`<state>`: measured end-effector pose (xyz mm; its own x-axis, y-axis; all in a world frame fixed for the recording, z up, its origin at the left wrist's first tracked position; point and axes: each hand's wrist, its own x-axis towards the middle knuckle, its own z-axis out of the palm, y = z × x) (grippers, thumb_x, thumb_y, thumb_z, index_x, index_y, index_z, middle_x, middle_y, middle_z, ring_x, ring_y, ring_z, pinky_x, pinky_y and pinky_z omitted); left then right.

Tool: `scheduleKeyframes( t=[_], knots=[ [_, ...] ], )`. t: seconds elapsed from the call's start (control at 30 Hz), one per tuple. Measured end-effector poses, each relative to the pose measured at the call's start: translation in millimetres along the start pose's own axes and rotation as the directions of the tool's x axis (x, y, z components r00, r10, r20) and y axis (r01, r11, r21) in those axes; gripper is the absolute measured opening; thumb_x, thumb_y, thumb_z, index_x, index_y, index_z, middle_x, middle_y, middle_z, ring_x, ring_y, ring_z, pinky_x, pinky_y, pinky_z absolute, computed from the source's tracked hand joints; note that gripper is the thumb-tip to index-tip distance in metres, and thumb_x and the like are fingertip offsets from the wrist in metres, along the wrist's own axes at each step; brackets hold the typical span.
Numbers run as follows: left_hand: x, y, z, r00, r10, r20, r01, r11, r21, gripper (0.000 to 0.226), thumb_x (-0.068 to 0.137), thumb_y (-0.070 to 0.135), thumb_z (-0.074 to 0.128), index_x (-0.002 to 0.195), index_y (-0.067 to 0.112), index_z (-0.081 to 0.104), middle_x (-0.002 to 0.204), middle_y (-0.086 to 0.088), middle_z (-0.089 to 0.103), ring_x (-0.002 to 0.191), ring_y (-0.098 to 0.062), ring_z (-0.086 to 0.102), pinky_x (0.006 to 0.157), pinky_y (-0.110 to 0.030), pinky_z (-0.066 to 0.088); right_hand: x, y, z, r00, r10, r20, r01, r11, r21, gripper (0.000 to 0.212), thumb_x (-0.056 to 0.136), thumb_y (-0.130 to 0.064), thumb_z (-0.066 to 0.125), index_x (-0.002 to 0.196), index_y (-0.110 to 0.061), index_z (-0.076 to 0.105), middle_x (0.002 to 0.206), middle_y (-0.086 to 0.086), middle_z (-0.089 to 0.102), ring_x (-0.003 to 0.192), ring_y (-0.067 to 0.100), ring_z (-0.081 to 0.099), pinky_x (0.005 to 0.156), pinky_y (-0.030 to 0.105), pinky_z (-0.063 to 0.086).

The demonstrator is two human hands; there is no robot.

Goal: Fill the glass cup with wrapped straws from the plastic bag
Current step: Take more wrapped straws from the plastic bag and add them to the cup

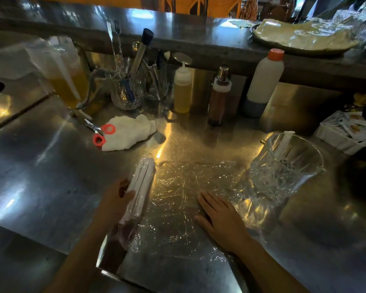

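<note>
A clear plastic bag (178, 199) lies spread flat on the steel counter in front of me. Its left part is rolled around a bundle of white wrapped straws (141, 187), and my left hand (116, 204) grips that roll from the left side. My right hand (222, 220) rests flat, fingers apart, on the flat part of the bag. The cut-glass cup (283, 168) stands at the right, past the bag's edge. One or two white wrapped straws (284, 142) lean inside it.
Orange-handled scissors (101, 132) lie on a white cloth (131, 132) at the back left. Behind them stand glass jars of utensils (127, 92), an oil squeeze bottle (182, 89), a brown bottle (219, 96) and a white bottle (262, 81). A white basket of sachets (347, 132) sits far right.
</note>
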<state>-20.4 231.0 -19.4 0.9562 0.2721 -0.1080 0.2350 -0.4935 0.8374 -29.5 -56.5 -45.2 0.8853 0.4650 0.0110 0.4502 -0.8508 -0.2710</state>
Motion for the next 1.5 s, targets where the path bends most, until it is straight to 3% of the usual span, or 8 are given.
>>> scheduleKeyframes(
  t=[0.17, 0.27, 0.47, 0.77, 0.97, 1.2, 1.33, 1.5],
  knots=[
    [4, -11, -12, 0.995, -0.062, -0.079, 0.062, 0.998, -0.005, 0.042, 0.087, 0.011, 0.058, 0.127, 0.011, 0.046, 0.117, -0.008, 0.059, 0.106, -0.027, 0.057, 0.092, -0.047, 0.047, -4, 8, -3, 0.999, -0.045, -0.018, 0.044, 0.998, -0.034, 0.059, 0.093, -0.051, 0.026, 0.143, -0.02, 0.021, 0.152, -0.002, 0.019, 0.141, 0.018, 0.016, 0.112, 0.042, 0.0],
    [-2, 5, -18, 0.949, 0.185, -0.254, -0.148, 0.976, 0.157, 0.03, 0.088, 0.009, 0.052, 0.118, 0.01, 0.054, 0.111, -0.012, 0.064, 0.092, -0.023, 0.059, 0.077, -0.037, 0.049, -4, 6, -6, 0.998, -0.061, -0.035, 0.06, 0.998, -0.026, 0.058, 0.094, -0.049, 0.03, 0.141, -0.017, 0.029, 0.15, 0.001, 0.027, 0.139, 0.021, 0.023, 0.112, 0.046, 0.011],
    [-12, 42, 0, 0.699, 0.696, 0.164, -0.674, 0.565, 0.476, 0.03, 0.074, 0.01, 0.062, 0.103, 0.011, 0.067, 0.102, -0.013, 0.073, 0.09, -0.028, 0.069, 0.078, -0.04, 0.053, -9, -8, -18, 0.994, -0.017, -0.11, 0.003, 0.991, -0.134, 0.039, 0.088, -0.035, 0.051, 0.116, -0.01, 0.062, 0.121, 0.008, 0.065, 0.109, 0.023, 0.062, 0.093, 0.043, 0.047],
    [22, 13, 10, 0.775, 0.517, 0.363, -0.631, 0.614, 0.474, 0.035, 0.087, 0.012, 0.059, 0.122, 0.012, 0.058, 0.134, -0.01, 0.055, 0.126, -0.025, 0.049, 0.109, -0.041, 0.03, -36, -29, -10, 0.98, 0.068, -0.19, -0.092, 0.988, -0.123, 0.04, 0.07, -0.03, 0.077, 0.104, -0.01, 0.068, 0.108, 0.005, 0.072, 0.096, 0.019, 0.068, 0.079, 0.04, 0.056],
    [18, -4, 5, 0.864, 0.411, 0.29, -0.503, 0.694, 0.515, 0.035, 0.092, 0.016, 0.051, 0.127, 0.011, 0.053, 0.14, -0.009, 0.049, 0.136, -0.022, 0.036, 0.116, -0.043, 0.02, -5, -24, -10, 0.996, 0.086, -0.028, -0.085, 0.996, 0.024, 0.046, 0.095, -0.036, 0.039, 0.134, -0.011, 0.043, 0.144, 0.006, 0.044, 0.134, 0.02, 0.036, 0.111, 0.038, 0.024],
    [-22, -1, -3, 0.913, 0.362, 0.187, -0.393, 0.661, 0.64, 0.022, 0.089, 0.018, 0.052, 0.106, 0.014, 0.067, 0.109, -0.01, 0.071, 0.106, -0.024, 0.064, 0.111, -0.051, 0.029, 59, -7, -7, 0.995, 0.097, -0.021, -0.098, 0.991, -0.096, 0.044, 0.095, -0.036, 0.035, 0.132, -0.014, 0.041, 0.145, 0.003, 0.041, 0.135, 0.019, 0.031, 0.107, 0.04, 0.023],
    [-55, 14, -3, 0.877, 0.406, 0.256, -0.474, 0.649, 0.595, 0.028, 0.083, 0.027, 0.043, 0.086, 0.019, 0.07, 0.075, -0.002, 0.074, 0.067, -0.019, 0.067, 0.068, -0.035, 0.055, 83, -1, -12, 0.997, 0.073, 0.036, -0.068, 0.988, -0.138, 0.046, 0.095, -0.037, 0.035, 0.133, -0.013, 0.04, 0.144, 0.005, 0.042, 0.133, 0.021, 0.033, 0.106, 0.041, 0.024],
    [-66, 19, 10, 0.881, 0.33, 0.339, -0.459, 0.771, 0.442, 0.025, 0.088, 0.033, 0.045, 0.106, 0.027, 0.062, 0.101, 0.006, 0.069, 0.088, -0.011, 0.061, 0.073, -0.019, 0.04, 94, -1, -23, 0.995, 0.012, 0.098, -0.004, 0.996, -0.085, 0.045, 0.096, -0.034, 0.034, 0.135, -0.013, 0.036, 0.147, 0.005, 0.037, 0.134, 0.023, 0.033, 0.106, 0.041, 0.025]
  ],
)
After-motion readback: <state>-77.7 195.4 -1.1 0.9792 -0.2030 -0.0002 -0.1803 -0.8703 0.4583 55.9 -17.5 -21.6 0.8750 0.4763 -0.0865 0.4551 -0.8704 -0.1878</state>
